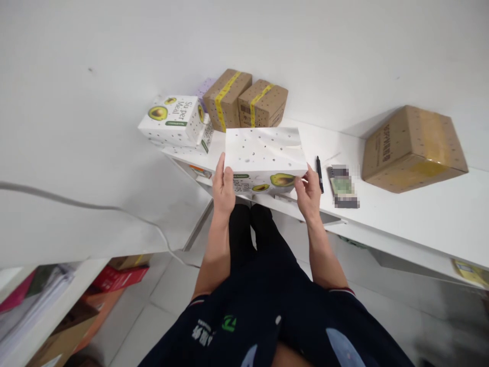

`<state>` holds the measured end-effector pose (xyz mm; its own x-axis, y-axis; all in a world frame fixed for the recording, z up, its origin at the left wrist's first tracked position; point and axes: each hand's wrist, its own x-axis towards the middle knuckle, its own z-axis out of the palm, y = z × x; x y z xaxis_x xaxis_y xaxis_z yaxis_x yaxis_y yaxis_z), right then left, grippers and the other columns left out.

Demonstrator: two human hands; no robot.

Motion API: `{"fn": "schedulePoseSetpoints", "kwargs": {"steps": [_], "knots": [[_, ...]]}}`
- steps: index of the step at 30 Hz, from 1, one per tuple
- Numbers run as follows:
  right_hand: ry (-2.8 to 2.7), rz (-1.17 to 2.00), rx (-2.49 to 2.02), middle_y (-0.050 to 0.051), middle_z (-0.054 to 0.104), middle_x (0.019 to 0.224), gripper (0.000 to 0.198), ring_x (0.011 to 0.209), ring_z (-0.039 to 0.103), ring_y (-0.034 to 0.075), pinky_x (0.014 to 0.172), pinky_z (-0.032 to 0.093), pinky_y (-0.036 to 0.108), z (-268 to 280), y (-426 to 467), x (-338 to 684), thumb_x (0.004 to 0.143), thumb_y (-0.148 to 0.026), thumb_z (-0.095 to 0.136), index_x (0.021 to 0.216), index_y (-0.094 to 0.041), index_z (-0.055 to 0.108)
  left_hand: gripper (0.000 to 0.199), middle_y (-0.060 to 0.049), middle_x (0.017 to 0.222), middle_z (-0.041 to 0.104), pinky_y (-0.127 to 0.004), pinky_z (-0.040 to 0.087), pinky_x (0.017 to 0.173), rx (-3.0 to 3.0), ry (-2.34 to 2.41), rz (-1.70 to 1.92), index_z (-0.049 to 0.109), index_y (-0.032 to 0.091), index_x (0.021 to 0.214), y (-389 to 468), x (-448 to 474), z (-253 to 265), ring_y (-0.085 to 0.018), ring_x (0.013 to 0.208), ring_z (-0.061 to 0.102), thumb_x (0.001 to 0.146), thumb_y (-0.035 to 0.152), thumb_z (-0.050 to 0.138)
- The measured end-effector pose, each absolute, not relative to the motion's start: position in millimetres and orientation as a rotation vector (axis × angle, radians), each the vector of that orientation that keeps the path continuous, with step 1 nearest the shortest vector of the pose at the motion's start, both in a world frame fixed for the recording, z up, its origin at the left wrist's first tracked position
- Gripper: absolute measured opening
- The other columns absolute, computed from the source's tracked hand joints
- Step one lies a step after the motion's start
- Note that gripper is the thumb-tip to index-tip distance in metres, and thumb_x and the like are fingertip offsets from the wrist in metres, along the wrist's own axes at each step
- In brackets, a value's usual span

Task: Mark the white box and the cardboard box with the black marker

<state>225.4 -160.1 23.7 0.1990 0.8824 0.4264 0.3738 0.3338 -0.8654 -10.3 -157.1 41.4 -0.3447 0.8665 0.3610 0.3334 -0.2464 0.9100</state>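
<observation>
A white box [264, 149] printed with avocados and small dots is held between my two hands, over the front edge of the white table. My left hand [223, 187] presses on its left end, thumb toward the near side. My right hand [308, 190] grips the near right corner, with the thumb by the avocado print. The lettering on the side facing me is upside down. Just right of my right hand lies a black marker pen [320, 174]. Fingers behind the box are partly hidden.
Similar avocado boxes [171, 120] are stacked at the table's left end. Two brown cartons [228, 99] with yellow tape stand behind, by a purple box [206, 90]. A larger brown carton [414, 150] sits right, past a blurred item [343, 186]. A cable [114, 207] hangs left, above shelves [82, 290].
</observation>
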Motion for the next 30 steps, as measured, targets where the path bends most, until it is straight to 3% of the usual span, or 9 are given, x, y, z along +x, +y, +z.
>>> {"fn": "schedulePoseSetpoints", "kwargs": {"steps": [5, 8, 12, 16, 20, 23, 26, 28, 30], "knots": [[-1.597, 0.546, -1.29, 0.01, 0.064, 0.128, 0.045, 0.108, 0.063, 0.021, 0.091, 0.055, 0.039, 30, -137, 243, 0.097, -0.043, 0.047, 0.137, -0.028, 0.06, 0.067, -0.01, 0.156, 0.049, -0.041, 0.034, 0.123, 1.513, 1.674, 1.627, 0.049, 0.025, 0.148, -142, -17, 47, -0.024, 0.148, 0.041, 0.098, 0.068, 0.035], [-1.64, 0.299, -1.558, 0.015, 0.064, 0.126, 0.042, 0.113, 0.06, 0.027, 0.096, 0.051, 0.046, 31, -123, 268, 0.096, -0.04, 0.048, 0.13, -0.023, 0.066, 0.065, -0.014, 0.152, 0.051, -0.043, 0.033, 0.122, 1.573, 1.809, 1.735, 0.05, 0.021, 0.144, -143, -13, 51, -0.026, 0.145, 0.044, 0.099, 0.065, 0.035], [-1.647, 0.105, -2.138, 0.023, 0.057, 0.126, 0.054, 0.116, 0.054, 0.035, 0.1, 0.043, 0.055, 21, -112, 292, 0.09, -0.031, 0.056, 0.142, -0.018, 0.057, 0.049, -0.016, 0.135, 0.06, -0.048, 0.034, 0.119, 1.807, 1.91, 1.936, 0.064, 0.018, 0.125, -155, 16, 54, -0.027, 0.135, 0.051, 0.102, 0.052, 0.037], [-1.68, 0.188, -2.297, 0.022, 0.057, 0.119, 0.048, 0.102, 0.058, 0.031, 0.092, 0.046, 0.051, 6, -107, 293, 0.091, -0.019, 0.048, 0.138, -0.019, 0.062, 0.03, -0.011, 0.113, 0.069, -0.044, 0.043, 0.108, 2.265, 1.628, 1.858, 0.072, 0.023, 0.109, -156, 58, 53, -0.025, 0.119, 0.059, 0.101, 0.036, 0.046], [-1.582, 0.389, -2.006, 0.011, 0.059, 0.094, 0.044, 0.082, 0.058, 0.023, 0.085, 0.05, 0.043, -2, -104, 295, 0.084, -0.019, 0.05, 0.122, -0.018, 0.072, 0.033, -0.012, 0.118, 0.07, -0.045, 0.039, 0.112, 2.398, 1.543, 1.631, 0.07, 0.023, 0.122, -141, 79, 51, -0.026, 0.121, 0.059, 0.1, 0.035, 0.047], [-1.208, 0.711, -1.58, 0.001, 0.056, 0.072, 0.035, 0.065, 0.054, 0.016, 0.067, 0.05, 0.032, 4, -104, 300, 0.082, -0.03, 0.048, 0.105, -0.018, 0.072, 0.037, -0.013, 0.123, 0.068, -0.046, 0.035, 0.116, 2.375, 1.581, 1.535, 0.068, 0.022, 0.126, -128, 72, 48, -0.027, 0.123, 0.058, 0.101, 0.039, 0.047], [-0.983, 0.979, -1.12, 0.0, 0.063, 0.075, 0.032, 0.063, 0.058, 0.014, 0.06, 0.05, 0.029, 27, -112, 300, 0.081, -0.038, 0.051, 0.105, -0.023, 0.066, 0.035, -0.013, 0.123, 0.069, -0.048, 0.033, 0.118, 2.32, 1.623, 1.534, 0.07, 0.023, 0.12, -120, 61, 48, -0.028, 0.123, 0.057, 0.101, 0.039, 0.045], [-1.05, 0.982, -0.937, 0.0, 0.066, 0.084, 0.032, 0.073, 0.064, 0.015, 0.065, 0.054, 0.031, 49, -118, 292, 0.079, -0.038, 0.061, 0.11, -0.028, 0.062, 0.035, -0.013, 0.121, 0.069, -0.05, 0.032, 0.119, 2.273, 1.659, 1.556, 0.071, 0.023, 0.116, -116, 57, 49, -0.028, 0.122, 0.058, 0.102, 0.04, 0.044], [-1.13, 0.867, -0.869, -0.003, 0.063, 0.08, 0.032, 0.073, 0.064, 0.013, 0.067, 0.054, 0.03, 69, -123, 279, 0.079, -0.036, 0.07, 0.109, -0.031, 0.058, 0.035, -0.013, 0.119, 0.069, -0.052, 0.03, 0.119, 2.229, 1.681, 1.565, 0.071, 0.023, 0.113, -115, 58, 50, -0.029, 0.12, 0.058, 0.102, 0.04, 0.044]]}}
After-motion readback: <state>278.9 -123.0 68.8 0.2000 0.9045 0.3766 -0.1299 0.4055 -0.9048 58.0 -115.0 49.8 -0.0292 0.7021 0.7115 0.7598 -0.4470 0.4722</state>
